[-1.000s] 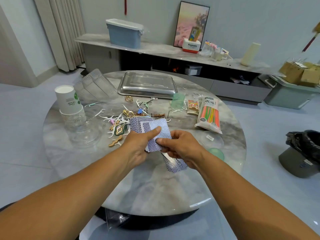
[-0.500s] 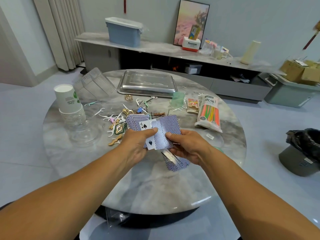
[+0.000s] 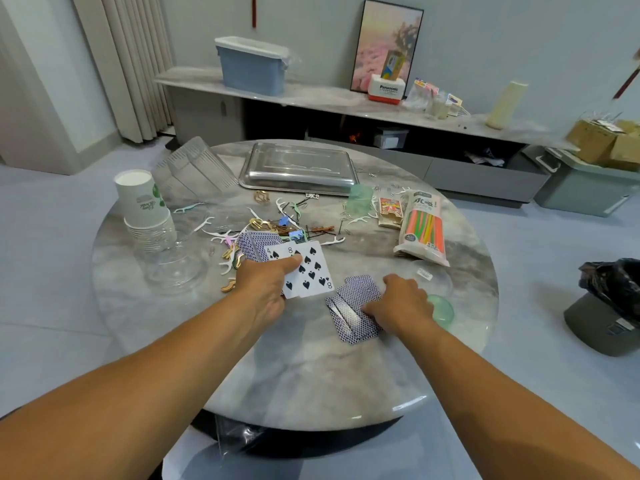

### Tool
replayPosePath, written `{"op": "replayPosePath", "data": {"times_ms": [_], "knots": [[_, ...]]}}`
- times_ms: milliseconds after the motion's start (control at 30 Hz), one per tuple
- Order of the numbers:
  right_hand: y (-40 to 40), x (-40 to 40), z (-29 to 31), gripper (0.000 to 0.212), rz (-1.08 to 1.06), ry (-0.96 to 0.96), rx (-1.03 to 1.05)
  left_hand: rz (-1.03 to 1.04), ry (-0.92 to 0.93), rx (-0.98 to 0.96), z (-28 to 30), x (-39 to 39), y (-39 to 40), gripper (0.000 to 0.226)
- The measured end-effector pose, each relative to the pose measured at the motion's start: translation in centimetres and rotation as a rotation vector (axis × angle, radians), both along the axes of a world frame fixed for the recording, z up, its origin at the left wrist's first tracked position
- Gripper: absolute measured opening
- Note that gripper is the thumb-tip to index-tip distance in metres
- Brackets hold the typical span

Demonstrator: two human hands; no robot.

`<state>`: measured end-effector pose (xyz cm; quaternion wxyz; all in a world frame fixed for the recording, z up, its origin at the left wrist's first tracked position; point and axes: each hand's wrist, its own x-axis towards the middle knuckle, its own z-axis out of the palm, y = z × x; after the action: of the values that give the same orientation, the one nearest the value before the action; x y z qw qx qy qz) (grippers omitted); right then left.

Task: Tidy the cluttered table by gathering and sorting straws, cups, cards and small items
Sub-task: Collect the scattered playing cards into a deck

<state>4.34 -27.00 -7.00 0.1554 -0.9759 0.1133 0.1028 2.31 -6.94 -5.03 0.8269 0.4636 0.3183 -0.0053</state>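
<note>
The playing cards are in two groups near the middle of the round marble worktop. The left hand holds a fan of cards above the surface, with the thumb pressed on top; the eight and the four of spades show their faces, and more cards with blue backs spread out behind them to the left. The right hand rests with curled fingers on a pile of face-down cards that lies on the worktop; whether it grips them or only presses I cannot tell. A light green round lid lies just beside this hand, toward the right edge. A packet of coloured straws lies farther back on the right side. A stack of paper cups stands near the left edge, on top of clear plastic cups. Floss picks and hair clips are scattered behind the left hand. A steel tray sits upside down at the far edge.
</note>
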Motion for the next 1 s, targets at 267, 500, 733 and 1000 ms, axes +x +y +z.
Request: {"op": "replayPosePath", "data": {"times_ms": [267,500,733,1000], "knots": [[4.5,-1.2,2.9,0.019,0.071,0.06,1.147,-0.12,-0.066,-0.04,0.6,-0.6,-1.5,0.027],[3.7,-0.4,2.5,0.026,-0.121,0.041,1.134,-0.115,-0.084,-0.077,0.7,-0.6,-1.1,0.017],[3.1,0.1,2.9,0.019,-0.16,0.166,1.166,-0.019,-0.037,-0.023,0.1,-0.2,-1.2,0.025],[2.4,0.2,3.6,0.021,-0.143,0.016,1.149,0.03,0.016,0.012,-0.6,0.2,0.3,0.045]]}}
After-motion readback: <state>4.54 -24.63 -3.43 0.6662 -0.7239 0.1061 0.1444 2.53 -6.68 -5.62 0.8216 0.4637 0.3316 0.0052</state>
